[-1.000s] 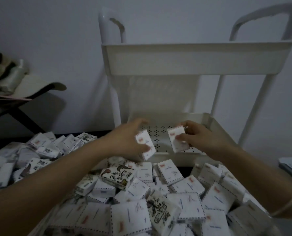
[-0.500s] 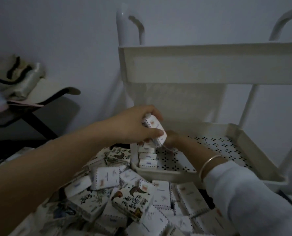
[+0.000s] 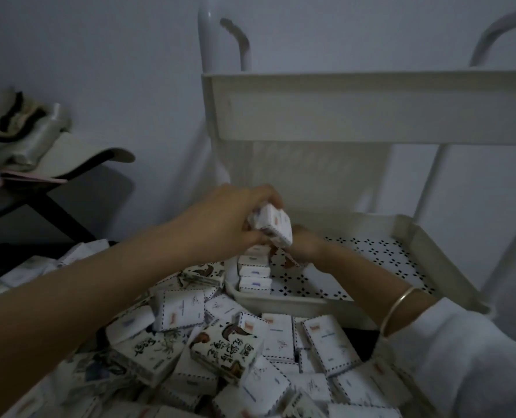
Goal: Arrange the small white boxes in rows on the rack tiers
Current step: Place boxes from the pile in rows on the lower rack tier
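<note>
- Small white box [image 3: 272, 226] is pinched in your left hand [image 3: 226, 220], fingers wrapped over its far end and thumb under it, held above the left end of the lower tier [image 3: 428, 260] of the white rack.
- Your right hand [image 3: 303, 244] is low behind that box, reaching down to the perforated floor of the tier; its fingers are hidden, so whether it grips anything cannot be told.
- Orientation: the held box is tilted, its long axis running from upper left down to lower right, broad face turned up toward you, near lower corner pointing at the row.
- Row of boxes [image 3: 255, 271] already stands on edge against the left wall of the tier, each long axis lying across the tier left to right, narrow edges facing up.
- Recommended handling, as a judgement: roll the held box until its long axis matches the row, narrow edge up, then lower it touching the farthest box, not apart from it.
- Use your right hand as a backstop so the standing boxes do not topple as the new one seats.
- Keep your left forearm clear of the loose heap of boxes [image 3: 250, 351] just in front of the tier.
- Upper tier [image 3: 356, 110] hangs close above; keep low.
</note>
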A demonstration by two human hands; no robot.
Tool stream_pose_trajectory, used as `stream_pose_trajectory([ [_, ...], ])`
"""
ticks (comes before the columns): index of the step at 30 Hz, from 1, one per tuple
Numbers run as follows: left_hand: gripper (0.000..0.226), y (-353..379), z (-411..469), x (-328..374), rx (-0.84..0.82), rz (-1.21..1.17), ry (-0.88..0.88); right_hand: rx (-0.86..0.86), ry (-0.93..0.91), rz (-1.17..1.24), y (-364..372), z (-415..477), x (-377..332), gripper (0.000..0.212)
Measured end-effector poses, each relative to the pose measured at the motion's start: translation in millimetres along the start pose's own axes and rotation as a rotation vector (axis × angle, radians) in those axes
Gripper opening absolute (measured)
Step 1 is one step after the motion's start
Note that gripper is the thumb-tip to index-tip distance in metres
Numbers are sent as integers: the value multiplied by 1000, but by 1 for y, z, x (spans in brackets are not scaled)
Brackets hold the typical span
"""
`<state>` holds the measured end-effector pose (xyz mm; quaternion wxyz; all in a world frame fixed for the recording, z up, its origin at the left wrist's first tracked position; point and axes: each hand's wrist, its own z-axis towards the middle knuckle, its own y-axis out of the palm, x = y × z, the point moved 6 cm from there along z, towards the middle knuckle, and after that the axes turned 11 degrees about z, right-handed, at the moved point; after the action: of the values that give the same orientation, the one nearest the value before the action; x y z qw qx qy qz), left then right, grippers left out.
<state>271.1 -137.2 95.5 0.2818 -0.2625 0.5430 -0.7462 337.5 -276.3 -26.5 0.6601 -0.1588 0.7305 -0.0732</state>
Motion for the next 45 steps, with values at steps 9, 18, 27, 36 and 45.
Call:
stream_pose_trajectory([
  [9,26,-4,57,33,-7,771,-19,67,151,264,3,1,21,46],
  [18,29,64,91,-6,-334,761,-103,45,190,510,0,-1,34,41],
  [27,24,77,97,-21,-354,585,-216,44,208,612,3,1,38,33],
  [36,28,93,87,-24,-484,594,-212,45,380,644,12,-4,47,33],
  [45,19,108,82,-29,-718,590,-214,133,377,428,-3,-1,47,87],
])
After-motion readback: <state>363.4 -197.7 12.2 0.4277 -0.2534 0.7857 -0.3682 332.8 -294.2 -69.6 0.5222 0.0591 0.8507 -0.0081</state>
